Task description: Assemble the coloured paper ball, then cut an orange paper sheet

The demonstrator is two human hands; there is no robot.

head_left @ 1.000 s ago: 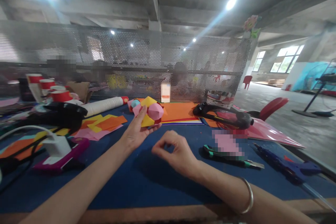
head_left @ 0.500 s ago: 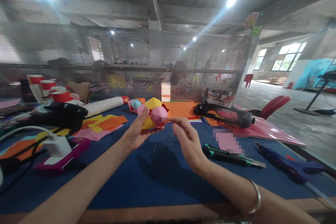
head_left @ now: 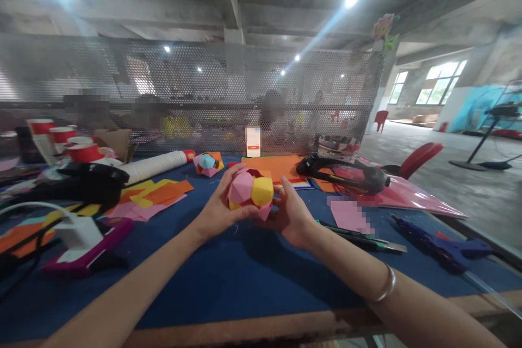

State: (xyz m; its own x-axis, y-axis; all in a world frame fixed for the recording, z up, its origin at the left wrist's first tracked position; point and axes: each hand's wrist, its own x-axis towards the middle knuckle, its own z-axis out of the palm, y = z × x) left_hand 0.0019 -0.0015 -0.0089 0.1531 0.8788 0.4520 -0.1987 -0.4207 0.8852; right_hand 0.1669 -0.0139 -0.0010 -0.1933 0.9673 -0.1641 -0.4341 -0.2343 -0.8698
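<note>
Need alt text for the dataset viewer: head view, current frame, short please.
Both hands, left hand and right hand, hold a pink and yellow folded paper ball above a blue table. Coloured paper sheets, a blue glue gun and a utility knife lie around; a mesh screen stands behind.

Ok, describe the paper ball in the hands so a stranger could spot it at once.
On the blue table, look to the middle, where the left hand and right hand meet. Between them is the paper ball, faceted in pink and yellow. A smaller paper piece with a blue centre lies behind it, unheld.
</note>
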